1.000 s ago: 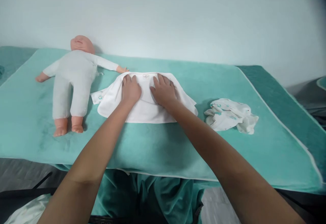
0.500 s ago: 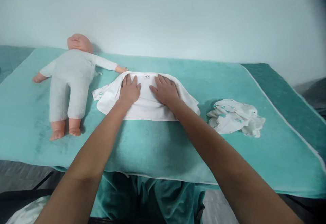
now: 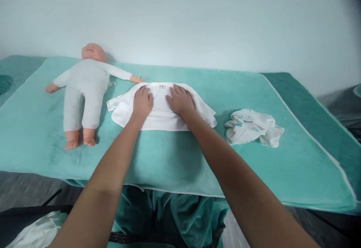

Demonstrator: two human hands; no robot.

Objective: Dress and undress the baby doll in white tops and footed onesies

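A white baby shirt (image 3: 160, 122) lies spread on the green cloth in front of me, with a small label near its far edge and a patterned sleeve showing at its left. My left hand (image 3: 143, 103) rests palm down on the shirt's left half, fingers stretched out. On the right half lies my right hand (image 3: 182, 99), also flat with the fingers spread. To the left, a baby doll (image 3: 86, 80) in a white body lies on its back, one arm reaching towards the shirt. A crumpled white garment with a green print (image 3: 252, 127) sits to the right of the shirt.
A green cloth (image 3: 169, 158) covers the table, which meets a pale wall (image 3: 180, 22) at the back. A darker green strip (image 3: 304, 105) shows at the right. Below the front edge at left is white patterned fabric (image 3: 42, 227) on something black.
The camera view has shifted slightly. Both hands stay flat on the shirt in nearly the same place, the left fingers a little closer together. The doll and crumpled garment lie as before.
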